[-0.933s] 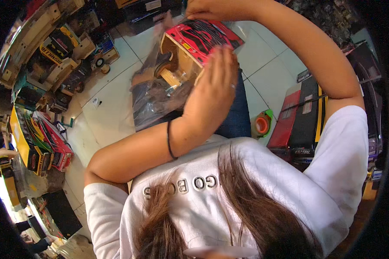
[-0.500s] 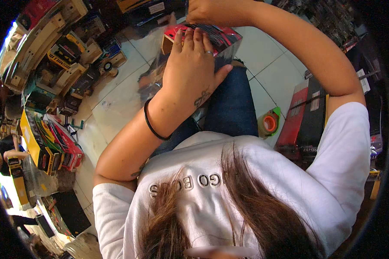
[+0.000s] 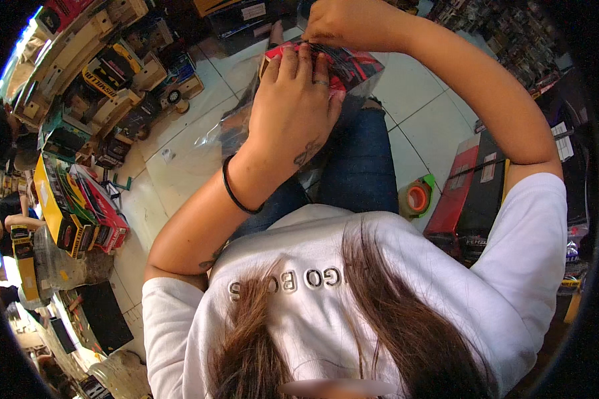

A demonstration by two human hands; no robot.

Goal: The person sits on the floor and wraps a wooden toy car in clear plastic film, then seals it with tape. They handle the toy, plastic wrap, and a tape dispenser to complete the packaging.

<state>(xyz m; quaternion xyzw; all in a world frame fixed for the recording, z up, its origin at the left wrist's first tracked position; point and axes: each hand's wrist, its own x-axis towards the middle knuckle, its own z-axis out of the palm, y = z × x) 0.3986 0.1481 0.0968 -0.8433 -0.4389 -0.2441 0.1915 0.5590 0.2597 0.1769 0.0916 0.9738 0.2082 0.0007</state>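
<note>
A red and black box [image 3: 363, 68] sits above my knees at the far side, partly covered by loose clear plastic [image 3: 245, 93]. Across the top of the box lies my left hand [image 3: 291, 106], its fingers stretched out flat on the plastic. My right hand [image 3: 343, 25] is closed at the box's far edge, fingertips pinched together. Whatever lies between those fingertips is hidden. The near side of the box is mostly covered by my left hand and wrist.
A roll of tape in a green dispenser [image 3: 416, 197] rests on the tiled floor at my right, beside a red and black carton [image 3: 469, 189]. Yellow [image 3: 61, 206] and red boxes stand at left, near wooden shelving [image 3: 110, 86]. Another person's arm [image 3: 23, 221] shows at far left.
My left thumb has drawn in toward the fingers. My right hand stays closed at the box's far edge. The whole view has shifted slightly.
</note>
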